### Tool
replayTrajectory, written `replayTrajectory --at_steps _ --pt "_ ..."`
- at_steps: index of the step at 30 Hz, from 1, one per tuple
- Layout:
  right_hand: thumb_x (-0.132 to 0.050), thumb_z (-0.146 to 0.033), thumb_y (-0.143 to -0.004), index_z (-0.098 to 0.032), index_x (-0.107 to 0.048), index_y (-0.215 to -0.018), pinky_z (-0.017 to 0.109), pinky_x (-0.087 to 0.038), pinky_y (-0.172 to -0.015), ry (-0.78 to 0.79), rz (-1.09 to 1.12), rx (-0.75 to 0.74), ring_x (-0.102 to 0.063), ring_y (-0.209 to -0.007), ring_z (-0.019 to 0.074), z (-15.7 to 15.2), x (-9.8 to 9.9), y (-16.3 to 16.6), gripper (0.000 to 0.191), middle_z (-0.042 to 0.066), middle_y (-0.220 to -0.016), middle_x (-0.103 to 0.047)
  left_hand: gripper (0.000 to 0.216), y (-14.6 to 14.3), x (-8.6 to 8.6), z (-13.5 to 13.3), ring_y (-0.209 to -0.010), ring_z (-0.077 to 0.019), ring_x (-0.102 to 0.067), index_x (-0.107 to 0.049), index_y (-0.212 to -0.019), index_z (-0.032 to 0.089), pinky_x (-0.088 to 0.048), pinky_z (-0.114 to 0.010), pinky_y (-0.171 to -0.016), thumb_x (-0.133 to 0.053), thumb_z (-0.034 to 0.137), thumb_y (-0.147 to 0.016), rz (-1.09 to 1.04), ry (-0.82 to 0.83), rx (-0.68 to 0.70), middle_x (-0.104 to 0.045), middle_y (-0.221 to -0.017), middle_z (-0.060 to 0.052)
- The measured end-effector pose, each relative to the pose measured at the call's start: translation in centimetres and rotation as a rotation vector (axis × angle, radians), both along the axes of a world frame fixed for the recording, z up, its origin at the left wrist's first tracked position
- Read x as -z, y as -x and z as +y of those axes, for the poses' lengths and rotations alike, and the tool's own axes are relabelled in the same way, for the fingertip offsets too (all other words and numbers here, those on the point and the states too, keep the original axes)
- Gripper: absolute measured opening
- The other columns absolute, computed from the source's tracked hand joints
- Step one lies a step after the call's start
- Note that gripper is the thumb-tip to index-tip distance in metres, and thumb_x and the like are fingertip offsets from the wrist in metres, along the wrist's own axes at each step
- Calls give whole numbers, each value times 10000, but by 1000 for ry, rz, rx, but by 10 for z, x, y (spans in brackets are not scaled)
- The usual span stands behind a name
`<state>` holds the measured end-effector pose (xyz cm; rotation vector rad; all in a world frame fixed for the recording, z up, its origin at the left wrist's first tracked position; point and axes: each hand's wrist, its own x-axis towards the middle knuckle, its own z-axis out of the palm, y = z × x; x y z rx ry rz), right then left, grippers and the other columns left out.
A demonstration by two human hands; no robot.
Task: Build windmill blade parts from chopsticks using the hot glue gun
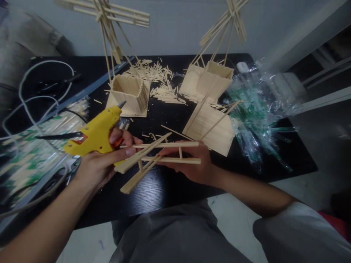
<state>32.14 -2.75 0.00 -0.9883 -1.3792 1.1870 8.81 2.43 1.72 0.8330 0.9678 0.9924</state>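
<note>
My left hand [102, 157] is wrapped round a yellow glue gun [95, 132] whose metal nozzle points up and to the right. Its thumb and fingers also reach the left side of a small wooden stick frame [149, 153]. My right hand [193, 160] grips that frame from the right, with fingers partly hidden behind it. The frame is made of pale sticks crossing each other, with short rungs between the paired rails. Just beyond my right hand lies a flat stick panel [216, 131] with thin sticks standing or leaning on it.
Two windmill-like stick models stand at the back, with square boxes, left [127, 91] and right [216, 76]. Between them lies a heap of short stick pieces [156, 71]. Plastic packaging [252, 106] covers the table's right side; white cables [24, 87] and wrapped sticks [52, 135] are at left.
</note>
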Motion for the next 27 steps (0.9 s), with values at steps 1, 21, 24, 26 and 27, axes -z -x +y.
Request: replayTrajectory --at_steps 1,21,24,26,27 --pt "-948 -309 -834 -263 -892 -977 220 -498 -498 28 4 6 -694 -625 137 -1 0 0 160 -2 -716 -762 534 0 0 0 -962 -241 -757 -530 -734 244 -688 -331 -858 -1043 238 -585 -6 0 7 -619 -770 20" --pt "-987 -300 -731 -177 -791 -831 182 -338 -371 372 301 -45 -489 -406 57 18 -4 0 252 -52 -581 -667 469 -3 3 3 -878 -136 -744 -530 -736 202 -633 -200 -858 -993 183 -667 -59 -24 -42 -679 -801 33" --pt "-965 -311 -764 -168 -786 -810 176 -309 -372 399 335 -89 -458 -416 44 23 -2 -2 233 -58 -580 -637 502 -4 2 3 -878 -147 -755 -518 -724 204 -640 -202 -821 -1014 228 -649 -63 1 -56 -671 -784 36" --pt "-933 -316 -810 -169 -776 -797 173 -293 -380 408 356 -112 -426 -420 35 24 0 -3 215 -67 -574 -606 483 -4 0 3 -876 -139 -753 -521 -732 204 -636 -194 -808 -1001 233 -684 -61 12 -50 -671 -790 40" --pt "-921 -319 -827 -170 -770 -792 173 -282 -382 417 363 -119 -411 -421 32 24 0 -3 215 -72 -570 -591 467 -4 -1 3 -877 -134 -751 -522 -738 204 -634 -192 -812 -988 226 -708 -65 16 -43 -668 -792 43"
